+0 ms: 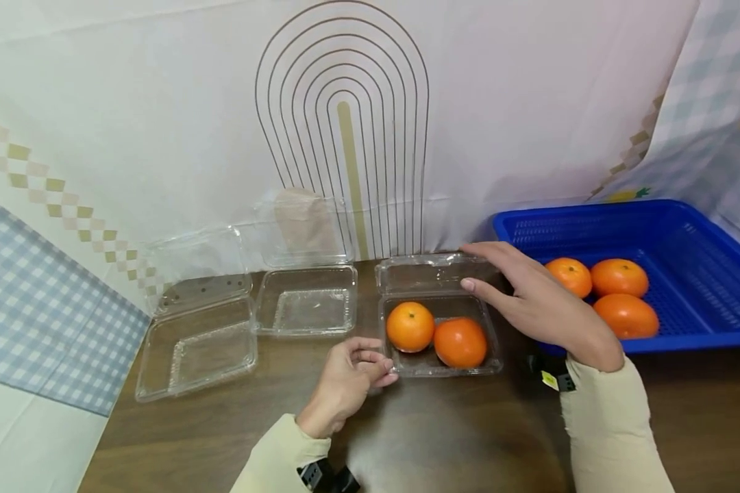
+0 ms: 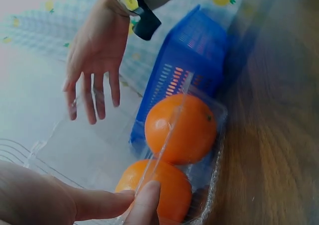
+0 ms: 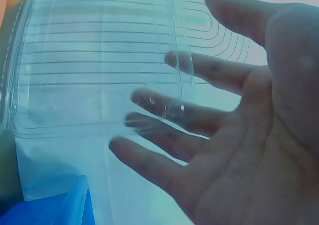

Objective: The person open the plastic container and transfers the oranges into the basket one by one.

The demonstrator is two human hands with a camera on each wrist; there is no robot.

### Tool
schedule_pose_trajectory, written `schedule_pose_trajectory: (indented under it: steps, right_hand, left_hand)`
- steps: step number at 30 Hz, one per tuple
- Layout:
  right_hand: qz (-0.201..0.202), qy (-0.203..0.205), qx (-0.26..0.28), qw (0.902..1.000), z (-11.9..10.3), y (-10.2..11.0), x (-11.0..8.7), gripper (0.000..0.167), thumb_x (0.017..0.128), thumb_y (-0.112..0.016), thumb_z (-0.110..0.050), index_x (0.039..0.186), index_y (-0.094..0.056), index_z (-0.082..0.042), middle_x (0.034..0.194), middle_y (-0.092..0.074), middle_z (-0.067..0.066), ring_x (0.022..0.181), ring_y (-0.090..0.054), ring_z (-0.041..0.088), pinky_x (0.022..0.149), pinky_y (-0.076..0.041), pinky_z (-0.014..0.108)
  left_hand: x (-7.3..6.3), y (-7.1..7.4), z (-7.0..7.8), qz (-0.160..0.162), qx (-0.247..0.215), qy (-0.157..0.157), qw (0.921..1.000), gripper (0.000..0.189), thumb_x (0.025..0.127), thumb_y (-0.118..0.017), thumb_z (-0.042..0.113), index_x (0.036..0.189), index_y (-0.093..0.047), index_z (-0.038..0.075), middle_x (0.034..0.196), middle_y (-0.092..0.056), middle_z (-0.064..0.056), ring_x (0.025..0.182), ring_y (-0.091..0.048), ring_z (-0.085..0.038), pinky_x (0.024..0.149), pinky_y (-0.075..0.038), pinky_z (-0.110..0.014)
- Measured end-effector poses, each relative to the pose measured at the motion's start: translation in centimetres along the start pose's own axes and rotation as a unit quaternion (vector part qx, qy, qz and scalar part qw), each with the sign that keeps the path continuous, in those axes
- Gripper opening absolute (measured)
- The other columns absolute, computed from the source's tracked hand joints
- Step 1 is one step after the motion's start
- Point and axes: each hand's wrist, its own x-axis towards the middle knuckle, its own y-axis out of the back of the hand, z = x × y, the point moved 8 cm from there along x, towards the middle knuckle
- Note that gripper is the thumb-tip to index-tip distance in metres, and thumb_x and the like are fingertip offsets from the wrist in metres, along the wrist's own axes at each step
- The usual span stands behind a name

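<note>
A clear plastic clamshell container [image 1: 493, 356] stands on the table with its lid [image 1: 407, 276] raised. Two oranges, one on the left [image 1: 410, 326] and one on the right [image 1: 460, 342], lie in its base. My left hand [image 1: 351, 380] pinches the container's left edge between thumb and finger, as the left wrist view shows at the thumb [image 2: 144, 202]. Behind the lid reach the spread fingers of my right hand [image 1: 533, 301]. In the right wrist view its fingertips [image 3: 144, 98] overlap the lid's edge; whether they press on it I cannot tell.
To the right, a blue plastic basket [image 1: 703, 332] holds three oranges [image 1: 625, 316]. On the left stand two more clear containers, a nearer one [image 1: 197, 359] and a farther one [image 1: 308, 301], both with lids up and nothing inside. A patterned cloth [image 1: 499, 103] hangs behind the wooden table [image 1: 444, 438].
</note>
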Motion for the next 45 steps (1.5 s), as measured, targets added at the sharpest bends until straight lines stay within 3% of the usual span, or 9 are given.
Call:
schedule_pose_trajectory:
  steps: [6,10,18,20,24,28,30,35,45]
  right_hand:
    - [0.038,0.011,-0.021,0.999,-0.2,0.0,0.6,0.063,0.102,-0.062,-0.036,0.158,-0.036,-0.021,0.167,-0.025,0.014,0.153,-0.025,0.042,0.117,-0.031,0.074]
    - [0.031,0.01,-0.035,0.9989,-0.3,-0.1,1.0,0.068,0.101,-0.064,-0.033,0.16,-0.033,-0.021,0.17,-0.013,0.016,0.155,-0.014,0.044,0.117,-0.028,0.077]
    - [0.02,0.028,-0.057,0.9978,-1.0,-0.1,1.6,0.063,0.1,-0.067,-0.028,0.156,-0.04,-0.017,0.171,-0.01,0.018,0.158,-0.003,0.041,0.118,-0.023,0.079]
    - [0.016,0.035,-0.066,0.9971,-1.2,-0.3,1.7,0.059,0.1,-0.067,-0.027,0.153,-0.045,-0.015,0.17,-0.015,0.019,0.157,-0.006,0.042,0.118,-0.026,0.077]
    - [0.001,0.042,-0.077,0.9961,-1.3,-1.1,1.7,0.043,0.099,-0.069,-0.024,0.14,-0.059,-0.013,0.154,-0.041,0.019,0.139,-0.033,0.041,0.109,-0.043,0.067]
    - [-0.072,0.019,-0.066,0.9951,-0.6,-2.8,1.8,0.036,0.097,-0.07,-0.021,0.131,-0.066,-0.009,0.129,-0.061,0.015,0.113,-0.056,0.031,0.094,-0.056,0.051]
    - [-0.123,-0.001,-0.056,0.9908,0.1,-4.0,1.8,0.039,0.096,-0.071,-0.021,0.132,-0.065,-0.006,0.125,-0.065,0.014,0.105,-0.063,0.027,0.089,-0.06,0.047]
    - [-0.19,-0.034,-0.049,0.98,1.5,-5.8,2.0,0.038,0.096,-0.072,-0.021,0.13,-0.068,-0.004,0.128,-0.069,0.016,0.111,-0.067,0.029,0.095,-0.06,0.05]
    - [-0.202,-0.027,-0.044,0.978,1.5,-6.5,2.0,0.03,0.093,-0.076,-0.026,0.121,-0.075,-0.016,0.121,-0.074,0.007,0.111,-0.067,0.025,0.097,-0.06,0.049]
  left_hand:
    - [-0.1,0.0,-0.5,-0.012,-0.01,0.02,0.9997,0.044,0.091,-0.061,-0.018,0.131,-0.044,-0.016,0.1,-0.057,-0.014,0.082,-0.068,-0.015,0.084,-0.067,-0.029]
    - [-0.1,0.0,-0.6,-0.015,-0.019,0.024,0.9994,0.044,0.09,-0.06,-0.018,0.13,-0.043,-0.016,0.1,-0.056,-0.014,0.082,-0.067,-0.016,0.084,-0.067,-0.028]
    - [-0.1,-0.2,-0.6,-0.018,-0.025,0.03,0.9991,0.044,0.091,-0.059,-0.017,0.131,-0.041,-0.015,0.102,-0.054,-0.014,0.084,-0.066,-0.016,0.085,-0.066,-0.027]
    - [-0.1,-0.1,-0.6,-0.018,-0.026,0.031,0.999,0.044,0.091,-0.059,-0.017,0.131,-0.041,-0.015,0.102,-0.054,-0.013,0.084,-0.066,-0.016,0.085,-0.066,-0.026]
    - [-0.1,0.1,-0.6,-0.017,-0.03,0.031,0.9989,0.044,0.092,-0.06,-0.017,0.131,-0.041,-0.016,0.101,-0.053,-0.012,0.083,-0.067,-0.015,0.084,-0.066,-0.025]
    - [0.0,0.0,-0.5,-0.017,-0.033,0.031,0.9988,0.044,0.092,-0.06,-0.016,0.131,-0.04,-0.016,0.1,-0.053,-0.011,0.083,-0.067,-0.015,0.083,-0.066,-0.024]
    - [0.1,-0.1,-0.6,-0.017,-0.034,0.032,0.9988,0.044,0.092,-0.06,-0.016,0.131,-0.04,-0.016,0.1,-0.053,-0.011,0.082,-0.067,-0.014,0.083,-0.066,-0.024]
    - [0.1,-0.2,-0.6,-0.017,-0.037,0.032,0.9987,0.042,0.093,-0.06,-0.015,0.131,-0.04,-0.015,0.1,-0.051,-0.01,0.081,-0.067,-0.014,0.083,-0.066,-0.024]
    - [0.1,-0.2,-0.5,-0.016,-0.039,0.028,0.9987,0.042,0.093,-0.059,-0.016,0.13,-0.04,-0.015,0.1,-0.051,-0.011,0.082,-0.067,-0.014,0.084,-0.066,-0.023]
